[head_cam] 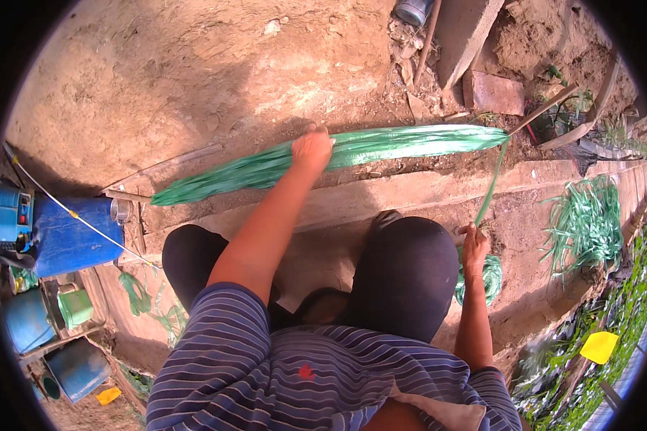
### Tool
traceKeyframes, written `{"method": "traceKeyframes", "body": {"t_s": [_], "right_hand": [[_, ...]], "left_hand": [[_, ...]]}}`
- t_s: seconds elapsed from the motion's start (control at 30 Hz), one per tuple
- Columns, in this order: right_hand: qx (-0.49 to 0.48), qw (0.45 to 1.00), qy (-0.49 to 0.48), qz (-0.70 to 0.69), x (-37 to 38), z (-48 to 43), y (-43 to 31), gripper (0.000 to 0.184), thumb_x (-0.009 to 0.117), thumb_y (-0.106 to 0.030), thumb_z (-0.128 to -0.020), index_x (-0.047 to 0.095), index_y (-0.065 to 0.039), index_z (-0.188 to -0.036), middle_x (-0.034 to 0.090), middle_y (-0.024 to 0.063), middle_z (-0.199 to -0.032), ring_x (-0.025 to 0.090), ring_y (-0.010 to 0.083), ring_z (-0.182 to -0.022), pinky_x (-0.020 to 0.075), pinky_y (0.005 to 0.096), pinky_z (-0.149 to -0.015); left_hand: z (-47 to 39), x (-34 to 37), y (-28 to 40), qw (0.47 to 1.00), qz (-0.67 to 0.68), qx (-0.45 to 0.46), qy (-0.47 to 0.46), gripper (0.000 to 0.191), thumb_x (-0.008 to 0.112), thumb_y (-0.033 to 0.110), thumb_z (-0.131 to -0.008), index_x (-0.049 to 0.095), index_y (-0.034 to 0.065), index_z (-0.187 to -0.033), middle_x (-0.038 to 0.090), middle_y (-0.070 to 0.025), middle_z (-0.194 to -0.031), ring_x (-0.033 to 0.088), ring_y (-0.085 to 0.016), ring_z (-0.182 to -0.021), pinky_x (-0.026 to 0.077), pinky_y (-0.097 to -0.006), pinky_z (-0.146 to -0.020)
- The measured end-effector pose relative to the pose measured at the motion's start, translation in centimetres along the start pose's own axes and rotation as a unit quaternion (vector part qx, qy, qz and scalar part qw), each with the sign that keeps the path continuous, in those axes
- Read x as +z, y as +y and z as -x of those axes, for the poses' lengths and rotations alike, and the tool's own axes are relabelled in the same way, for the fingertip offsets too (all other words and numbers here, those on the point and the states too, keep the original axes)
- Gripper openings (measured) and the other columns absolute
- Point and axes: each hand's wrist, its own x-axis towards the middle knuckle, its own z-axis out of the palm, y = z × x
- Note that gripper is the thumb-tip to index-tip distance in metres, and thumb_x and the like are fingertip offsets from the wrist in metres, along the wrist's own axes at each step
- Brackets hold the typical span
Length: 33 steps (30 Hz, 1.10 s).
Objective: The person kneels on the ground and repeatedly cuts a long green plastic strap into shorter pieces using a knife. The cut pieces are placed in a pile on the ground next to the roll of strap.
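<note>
A long bundle of green plastic strips (410,144) stretches between a wooden stake (543,109) at the right and a shorter stake (128,196) at the left. My left hand (312,148) is closed around the middle of the bundle. From the right stake a single green strip (492,186) runs down to my right hand (473,243), which grips it beside my knee. Below that hand, partly hidden by it and my forearm, lies a coil of green strip (493,280) on the ground.
A loose heap of green strips (590,223) lies at the right. At the left are a blue plastic drum (78,234), a green container (75,308) and a thin white hose (100,238). A concrete ledge (356,202) runs below the bundle; a brick (496,94) lies behind the right stake.
</note>
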Motion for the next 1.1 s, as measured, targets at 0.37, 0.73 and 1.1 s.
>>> {"method": "traceKeyframes", "body": {"t_s": [0.37, 0.73, 1.1], "right_hand": [[-0.094, 0.961, -0.062, 0.252, 5.6, -2.3, -0.8, 0.03, 0.048, -0.028, -0.09, 0.062, -0.002, -0.08, 0.061, 0.0225, -0.075, 0.06, 0.0409, -0.074, 0.047, 0.0481, -0.066], [-0.112, 0.96, -0.254, -0.047, 2.2, 3.7, -6.1, 0.015, 0.055, -0.014, -0.084, 0.061, -0.001, -0.088, 0.058, 0.012, -0.075, 0.055, 0.0194, -0.071, 0.0442, 0.0327, -0.066], [0.063, 0.987, -0.069, -0.132, -17.3, 7.5, 3.8, 0.008, 0.054, 0.0, -0.084, 0.06, -0.003, -0.087, 0.047, -0.0035, -0.058, 0.041, 0.0046, -0.047, 0.0307, 0.0202, -0.043]], "left_hand": [[-2.8, 1.0, 0.3, 0.999, -0.002, 0.052, 0.0, 0.025, 0.044, 0.012, -0.08, 0.064, 0.0052, -0.095, 0.062, -0.0187, -0.102, 0.059, -0.036, -0.094, 0.048, -0.0447, -0.079], [5.9, 0.7, 16.3, 0.813, 0.036, 0.488, -0.316, 0.034, 0.05, 0.007, -0.078, 0.056, 0.009, -0.112, 0.05, -0.0125, -0.117, 0.052, -0.034, -0.106, 0.044, -0.0402, -0.085], [11.1, -8.8, -7.0, 0.895, 0.184, 0.138, -0.383, 0.029, 0.06, 0.031, -0.084, 0.061, 0.003, -0.077, 0.054, -0.0073, -0.063, 0.052, -0.016, -0.061, 0.042, -0.0328, -0.059]]}}
